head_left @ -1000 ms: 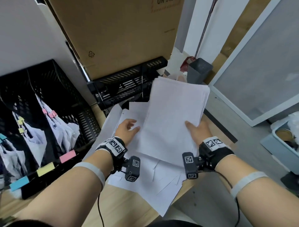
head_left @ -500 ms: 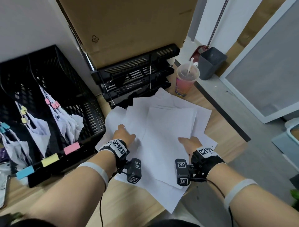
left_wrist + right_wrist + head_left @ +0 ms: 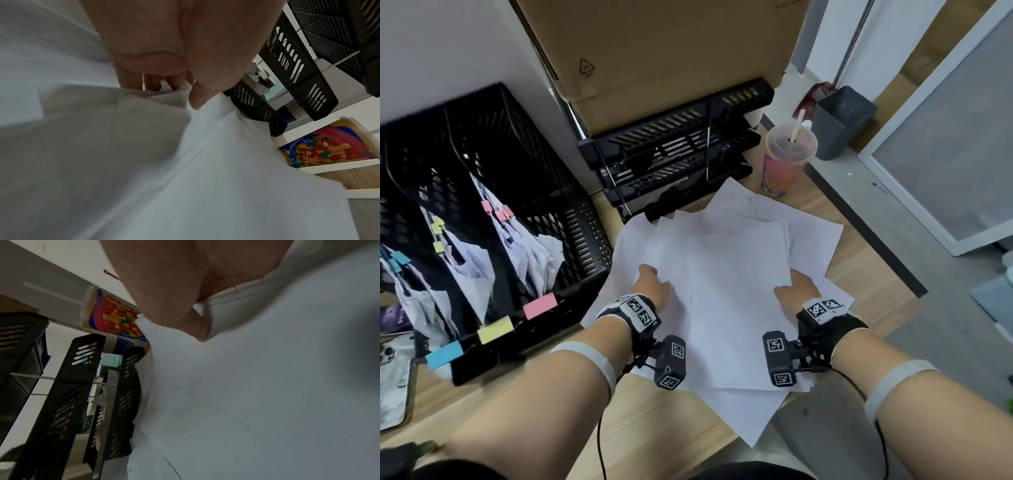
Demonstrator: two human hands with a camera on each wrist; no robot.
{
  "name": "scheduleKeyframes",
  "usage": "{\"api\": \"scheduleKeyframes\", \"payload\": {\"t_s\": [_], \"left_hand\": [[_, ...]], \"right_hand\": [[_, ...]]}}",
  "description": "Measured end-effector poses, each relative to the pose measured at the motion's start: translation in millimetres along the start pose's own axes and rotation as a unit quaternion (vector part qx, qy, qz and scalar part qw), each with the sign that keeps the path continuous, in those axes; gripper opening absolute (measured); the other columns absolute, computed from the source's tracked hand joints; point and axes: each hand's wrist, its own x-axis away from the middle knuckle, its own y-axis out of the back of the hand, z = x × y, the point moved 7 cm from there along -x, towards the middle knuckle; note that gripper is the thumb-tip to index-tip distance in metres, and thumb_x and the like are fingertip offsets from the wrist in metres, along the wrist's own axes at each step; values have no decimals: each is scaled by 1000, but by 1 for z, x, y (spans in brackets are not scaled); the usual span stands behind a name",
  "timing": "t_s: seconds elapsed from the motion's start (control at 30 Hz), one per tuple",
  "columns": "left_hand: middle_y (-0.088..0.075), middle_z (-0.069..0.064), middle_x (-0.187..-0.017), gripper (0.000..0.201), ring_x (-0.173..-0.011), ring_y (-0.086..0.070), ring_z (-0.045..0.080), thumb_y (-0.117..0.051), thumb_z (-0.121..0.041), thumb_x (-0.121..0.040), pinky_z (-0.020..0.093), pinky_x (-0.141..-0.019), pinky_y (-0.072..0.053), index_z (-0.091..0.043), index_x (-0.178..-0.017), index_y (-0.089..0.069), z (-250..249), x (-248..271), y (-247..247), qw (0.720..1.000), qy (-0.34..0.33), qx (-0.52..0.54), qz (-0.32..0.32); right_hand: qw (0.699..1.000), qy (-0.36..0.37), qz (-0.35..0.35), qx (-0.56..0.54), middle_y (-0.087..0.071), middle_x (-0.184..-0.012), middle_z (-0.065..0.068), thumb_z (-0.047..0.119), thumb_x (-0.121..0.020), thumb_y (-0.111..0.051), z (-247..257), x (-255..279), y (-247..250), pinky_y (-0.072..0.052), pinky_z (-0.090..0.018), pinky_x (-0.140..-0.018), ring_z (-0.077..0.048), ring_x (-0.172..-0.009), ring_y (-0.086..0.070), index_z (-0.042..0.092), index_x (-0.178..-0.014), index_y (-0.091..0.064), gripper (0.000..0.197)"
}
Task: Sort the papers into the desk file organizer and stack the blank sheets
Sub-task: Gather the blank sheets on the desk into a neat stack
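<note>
A stack of blank white sheets (image 3: 739,291) lies flat on top of several loose blank sheets (image 3: 811,240) fanned over the wooden desk. My left hand (image 3: 650,284) holds the stack's left edge, thumb on top and fingers tucked under the paper (image 3: 144,129). My right hand (image 3: 796,291) grips the right edge the same way, its fingers hidden beneath the sheets (image 3: 267,386). The black file organizer (image 3: 571,219) stands at the left, with clipped papers in its slots and pink, yellow and blue labels along its front.
Black stacked letter trays (image 3: 678,154) sit behind the sheets under a cardboard box (image 3: 654,51). A lidded drink cup (image 3: 787,157) with a straw stands at the papers' far right corner. A phone (image 3: 393,377) lies at the far left. The desk edge runs close on the right.
One second ago both hands held the stack raised and tilted up. It has since come down flat onto the spread sheets, and both hands still hold its sides.
</note>
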Motion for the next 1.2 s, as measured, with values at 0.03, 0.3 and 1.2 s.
{"api": "scheduleKeyframes", "payload": {"t_s": [0.03, 0.3, 1.2], "left_hand": [[-55, 20, -129, 37, -99, -57, 35, -48, -18, -100, 35, -89, -47, -6, -134, -41, 0, 0, -4, 1000, -3, -11, 15], [-58, 18, -125, 41, -107, -53, 30, -37, -32, -102, 31, -86, -37, 0, -124, -51, 4, 14, -25, 997, -5, -14, 74], [-66, 12, -108, 53, -79, -63, 31, -57, -20, -96, 28, -60, -50, -9, -146, -43, 21, 32, -28, 997, 1, 18, 80]], "right_hand": [[1000, 4, -1, 7, -64, -114, -16, 3, -91, -43, -1, 1, 1, -38, -21, -57, -23, -84, -54, 2, -117, -59, 31], [998, 35, 42, 21, -65, -115, -11, 13, -93, -44, -2, 9, -30, -42, -26, -81, -27, -98, -59, 6, -119, -60, 31], [997, 29, 29, 67, -64, -113, -11, 12, -91, -49, -10, -6, 19, -44, -29, -85, -28, -99, -58, 5, -114, -59, 26]]}}
